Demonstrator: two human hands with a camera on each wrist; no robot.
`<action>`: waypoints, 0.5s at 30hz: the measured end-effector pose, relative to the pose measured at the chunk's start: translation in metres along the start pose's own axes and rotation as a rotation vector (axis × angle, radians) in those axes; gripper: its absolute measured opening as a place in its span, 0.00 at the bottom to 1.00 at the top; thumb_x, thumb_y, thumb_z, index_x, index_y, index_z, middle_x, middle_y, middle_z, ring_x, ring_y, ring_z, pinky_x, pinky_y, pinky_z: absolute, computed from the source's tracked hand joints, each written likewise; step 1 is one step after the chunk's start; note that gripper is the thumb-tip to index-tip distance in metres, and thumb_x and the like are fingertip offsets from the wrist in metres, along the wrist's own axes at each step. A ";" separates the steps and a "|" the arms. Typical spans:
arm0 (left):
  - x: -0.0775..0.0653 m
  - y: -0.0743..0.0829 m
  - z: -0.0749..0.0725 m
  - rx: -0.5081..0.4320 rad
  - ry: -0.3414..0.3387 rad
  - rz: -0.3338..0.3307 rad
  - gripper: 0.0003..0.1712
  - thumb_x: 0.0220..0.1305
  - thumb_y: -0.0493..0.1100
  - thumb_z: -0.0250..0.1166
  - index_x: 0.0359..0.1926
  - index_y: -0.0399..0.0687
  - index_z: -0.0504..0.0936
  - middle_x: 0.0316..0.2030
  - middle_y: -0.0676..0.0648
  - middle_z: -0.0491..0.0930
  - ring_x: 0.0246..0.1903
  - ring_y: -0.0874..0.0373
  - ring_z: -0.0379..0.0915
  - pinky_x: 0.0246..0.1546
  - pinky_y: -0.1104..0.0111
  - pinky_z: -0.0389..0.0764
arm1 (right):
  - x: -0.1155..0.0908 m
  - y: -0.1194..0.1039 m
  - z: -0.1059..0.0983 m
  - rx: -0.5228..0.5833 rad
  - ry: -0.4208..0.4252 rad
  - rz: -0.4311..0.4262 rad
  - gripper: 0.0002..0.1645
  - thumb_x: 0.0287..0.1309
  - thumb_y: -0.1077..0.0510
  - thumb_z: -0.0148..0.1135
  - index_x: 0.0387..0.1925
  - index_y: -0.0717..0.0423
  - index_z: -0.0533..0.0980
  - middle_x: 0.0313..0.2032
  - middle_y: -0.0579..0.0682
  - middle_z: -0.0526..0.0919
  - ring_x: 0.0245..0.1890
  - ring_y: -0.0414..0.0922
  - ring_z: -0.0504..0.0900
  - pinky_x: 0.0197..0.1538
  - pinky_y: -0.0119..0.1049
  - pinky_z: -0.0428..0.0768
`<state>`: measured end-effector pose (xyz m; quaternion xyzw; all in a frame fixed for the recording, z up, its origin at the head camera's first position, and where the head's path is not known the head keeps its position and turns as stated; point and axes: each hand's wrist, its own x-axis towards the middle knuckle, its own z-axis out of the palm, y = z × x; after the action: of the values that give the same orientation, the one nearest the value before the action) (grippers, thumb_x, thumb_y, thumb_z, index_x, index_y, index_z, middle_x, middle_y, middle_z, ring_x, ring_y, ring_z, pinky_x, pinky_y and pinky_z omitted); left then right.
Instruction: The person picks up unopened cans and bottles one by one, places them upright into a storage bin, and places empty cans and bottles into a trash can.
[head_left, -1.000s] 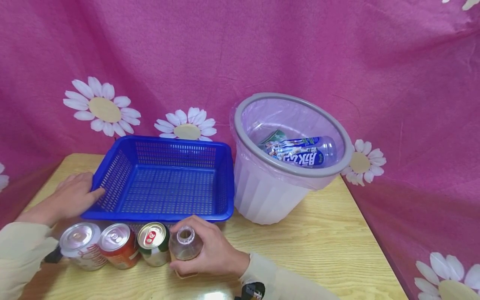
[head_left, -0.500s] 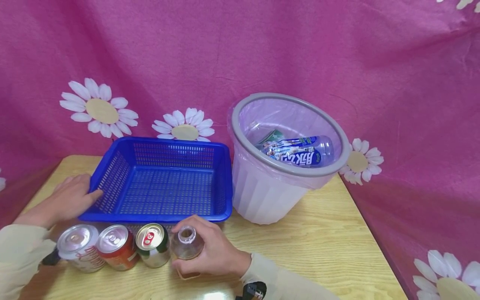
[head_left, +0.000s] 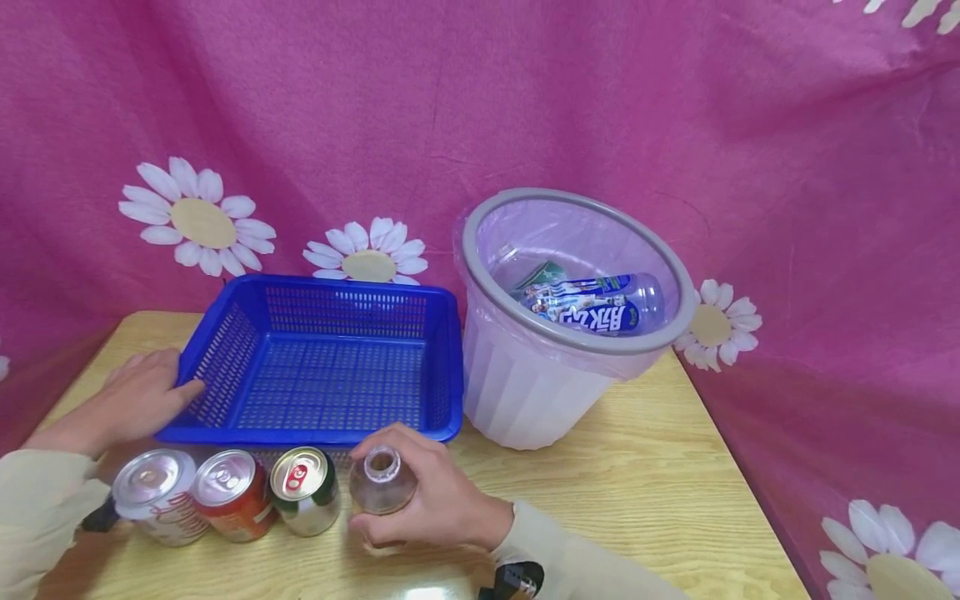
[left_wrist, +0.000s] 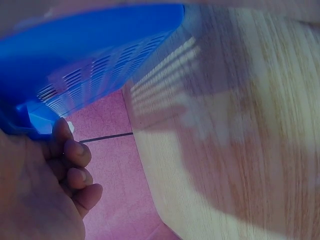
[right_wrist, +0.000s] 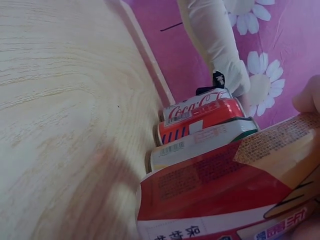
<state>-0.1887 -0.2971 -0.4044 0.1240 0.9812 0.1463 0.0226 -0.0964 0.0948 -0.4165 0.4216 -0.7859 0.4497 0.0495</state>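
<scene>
My right hand [head_left: 431, 492] grips a clear, uncapped plastic bottle [head_left: 384, 490], its open mouth facing up. In the right wrist view the bottle's red printed label [right_wrist: 215, 182] fills the front; whether its base touches the table I cannot tell. To its left a green-and-silver can [head_left: 306, 490], an orange-red can [head_left: 235, 495] and a white can with red script [head_left: 161, 497] stand in a row. My left hand [head_left: 142, 396] holds the left rim of a blue plastic basket [head_left: 345, 383], thumb over the edge. In the left wrist view its curled fingertips [left_wrist: 79, 152] show by the basket's corner.
A white waste bin [head_left: 525, 392] with a grey rim and clear liner stands right of the basket. Inside lie a blue-labelled plastic bottle [head_left: 600, 308] and something green. The wooden table [head_left: 645, 483] backs onto a pink daisy-print cloth [head_left: 420, 108].
My right hand has shifted slightly right with the bottle, widening the gap to the green-and-silver can. The left hand stays on the basket rim; the head view has moved a little.
</scene>
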 end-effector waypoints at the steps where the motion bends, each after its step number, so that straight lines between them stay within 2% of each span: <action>1: 0.000 0.000 0.000 0.000 0.000 -0.001 0.29 0.75 0.47 0.52 0.55 0.18 0.69 0.46 0.26 0.77 0.46 0.32 0.71 0.45 0.44 0.69 | 0.000 -0.001 -0.001 -0.005 0.001 -0.009 0.37 0.43 0.54 0.83 0.56 0.46 0.75 0.52 0.44 0.84 0.54 0.34 0.81 0.58 0.28 0.80; 7: -0.001 -0.001 -0.001 0.004 -0.005 -0.005 0.29 0.75 0.47 0.52 0.54 0.18 0.69 0.45 0.26 0.77 0.45 0.33 0.71 0.44 0.46 0.69 | 0.002 -0.008 -0.011 -0.022 0.026 -0.054 0.40 0.40 0.54 0.84 0.56 0.47 0.74 0.52 0.46 0.84 0.55 0.36 0.82 0.58 0.29 0.81; 15: 0.001 0.000 -0.001 0.001 -0.015 -0.001 0.31 0.76 0.47 0.51 0.57 0.16 0.68 0.49 0.23 0.75 0.48 0.30 0.70 0.49 0.40 0.69 | 0.003 -0.016 -0.025 -0.087 0.052 -0.132 0.40 0.38 0.56 0.84 0.55 0.50 0.75 0.51 0.48 0.84 0.53 0.40 0.84 0.58 0.26 0.81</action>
<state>-0.1899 -0.2972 -0.4033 0.1245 0.9812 0.1447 0.0299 -0.0947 0.1076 -0.3894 0.4582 -0.7735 0.4217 0.1179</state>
